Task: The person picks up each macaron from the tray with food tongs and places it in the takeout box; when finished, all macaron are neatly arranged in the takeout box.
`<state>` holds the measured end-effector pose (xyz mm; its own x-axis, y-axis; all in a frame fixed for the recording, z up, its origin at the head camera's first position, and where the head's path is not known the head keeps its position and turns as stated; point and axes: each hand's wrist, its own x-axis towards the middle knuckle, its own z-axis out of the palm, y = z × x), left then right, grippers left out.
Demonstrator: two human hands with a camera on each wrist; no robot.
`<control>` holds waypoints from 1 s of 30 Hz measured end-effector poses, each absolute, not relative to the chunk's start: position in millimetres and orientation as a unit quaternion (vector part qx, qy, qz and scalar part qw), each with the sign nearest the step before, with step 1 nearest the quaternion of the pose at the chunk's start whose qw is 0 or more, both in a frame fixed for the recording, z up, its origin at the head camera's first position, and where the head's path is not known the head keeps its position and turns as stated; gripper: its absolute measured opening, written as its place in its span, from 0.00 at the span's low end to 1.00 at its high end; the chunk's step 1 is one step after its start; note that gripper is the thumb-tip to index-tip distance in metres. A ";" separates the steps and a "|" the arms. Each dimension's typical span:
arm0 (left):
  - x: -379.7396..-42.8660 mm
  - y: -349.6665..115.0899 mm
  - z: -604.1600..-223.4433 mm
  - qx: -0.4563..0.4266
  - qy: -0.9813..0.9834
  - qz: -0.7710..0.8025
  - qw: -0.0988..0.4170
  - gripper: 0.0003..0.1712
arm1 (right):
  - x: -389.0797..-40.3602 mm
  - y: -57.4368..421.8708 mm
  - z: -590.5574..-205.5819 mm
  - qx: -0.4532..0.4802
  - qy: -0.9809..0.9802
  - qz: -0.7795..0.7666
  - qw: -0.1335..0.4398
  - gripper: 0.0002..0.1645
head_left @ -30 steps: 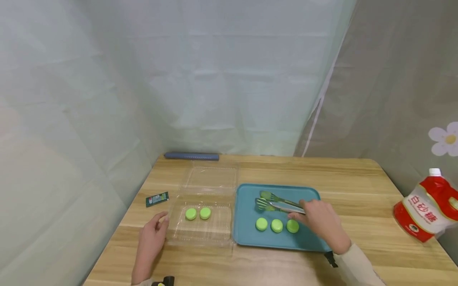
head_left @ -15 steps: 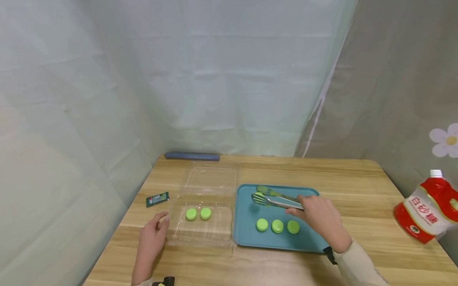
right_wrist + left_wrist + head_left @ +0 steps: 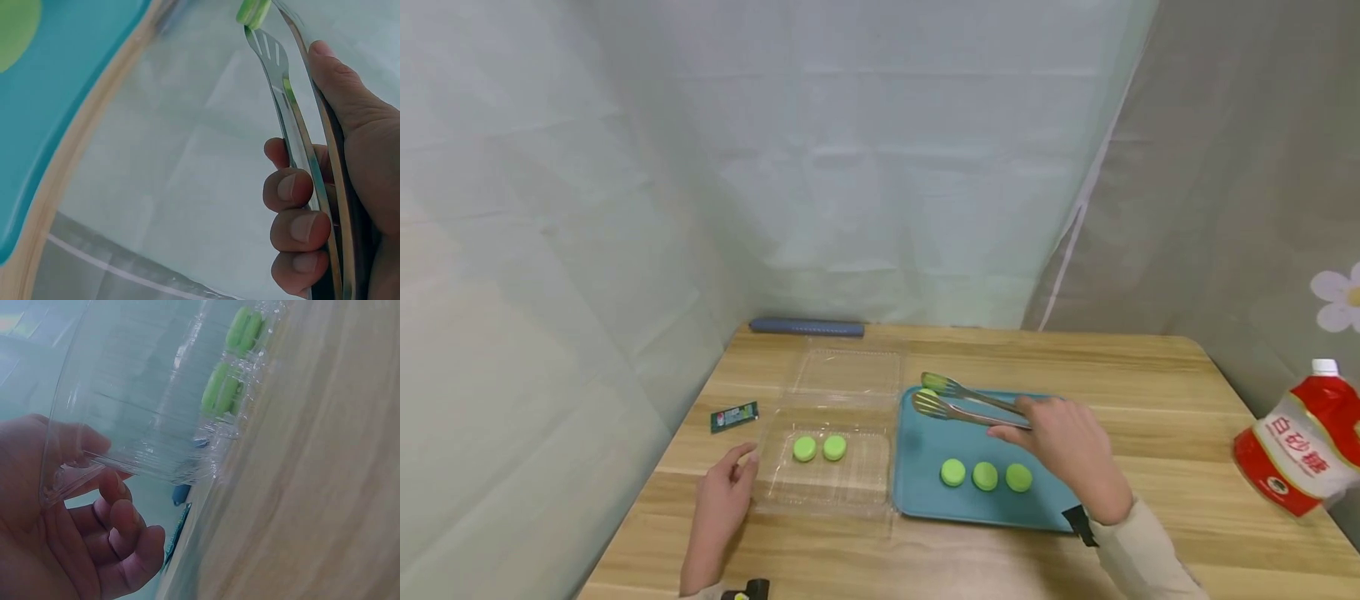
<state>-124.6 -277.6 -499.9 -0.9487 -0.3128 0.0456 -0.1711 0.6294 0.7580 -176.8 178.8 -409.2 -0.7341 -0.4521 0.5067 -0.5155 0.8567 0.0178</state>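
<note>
My right hand (image 3: 1070,446) grips metal tongs (image 3: 981,411) with slotted heads, fingers wrapped round both arms. Between the tong heads is a green macaron (image 3: 253,12), held above the upper left of the blue tray (image 3: 917,492). Three green macarons (image 3: 985,476) lie in a row on that tray. To its left, a clear plastic clamshell container (image 3: 865,492) lies with its lid opened back; two green macarons (image 3: 805,448) sit side by side in its base. My left hand (image 3: 721,500) pinches the container's left edge between thumb and forefinger, the other fingers curled loosely.
A small dark green packet (image 3: 734,417) lies left of the container. Along the table's back edge rests a long blue box (image 3: 807,327). At the far right stands a red and white bag (image 3: 1300,442) with a white cap. Curtains hang behind the table.
The tongs have lifted the macaron from the tray and carried it left and up toward the tray's far left corner. My left hand stays at the container's edge.
</note>
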 end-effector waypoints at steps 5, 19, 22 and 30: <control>-123.7 -278.0 -500.2 0.130 -0.898 -0.410 0.091 0.22 | -176.0 169.0 -404.0 0.256 -0.931 0.068 0.252 0.35; -121.1 -275.6 -498.7 0.120 -0.896 -0.413 0.107 0.21 | -182.8 133.8 -402.6 0.292 -0.927 0.075 0.222 0.34; -120.9 -275.5 -498.3 0.119 -0.896 -0.413 0.109 0.21 | -185.6 127.3 -402.5 0.306 -0.926 0.065 0.212 0.33; -121.6 -274.8 -497.4 0.125 -0.896 -0.414 0.103 0.21 | -193.5 113.2 -405.2 0.334 -0.925 0.037 0.179 0.29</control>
<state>-121.6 -274.8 -497.4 -0.9475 -0.3095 0.0801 -0.1393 0.6251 0.7680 -193.5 113.2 -405.2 -0.7124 -0.6047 0.3560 -0.6310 0.7740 0.0522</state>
